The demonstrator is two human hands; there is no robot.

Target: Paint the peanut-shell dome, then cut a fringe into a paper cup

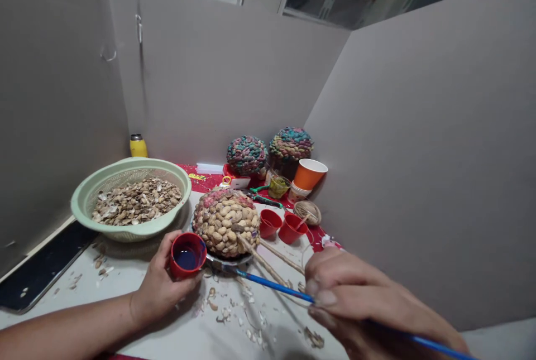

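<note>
My left hand [161,279] is wrapped round a small red cup [188,270] with dark blue paint in it, tilted toward me. Between the fingers and thumb of my right hand [355,293] is a blue-handled paintbrush [276,286]. Its bristle end reaches left, close to the lower edge of a dome covered in peanut shells [226,226]. Pink colour lies across the top of the dome; most other shells are plain tan. The dome rests on a shiny plate, and cord-wrapped sticks [268,265] extend from it toward my right hand.
A green colander [129,231] of shells stands at left, beside a dark flat panel [42,276]. Two red cups [271,222], a twine roll [307,212] and an orange paper cup [310,174] are at right. Two painted shell domes [247,154] sit behind. Shell bits litter the table [188,332].
</note>
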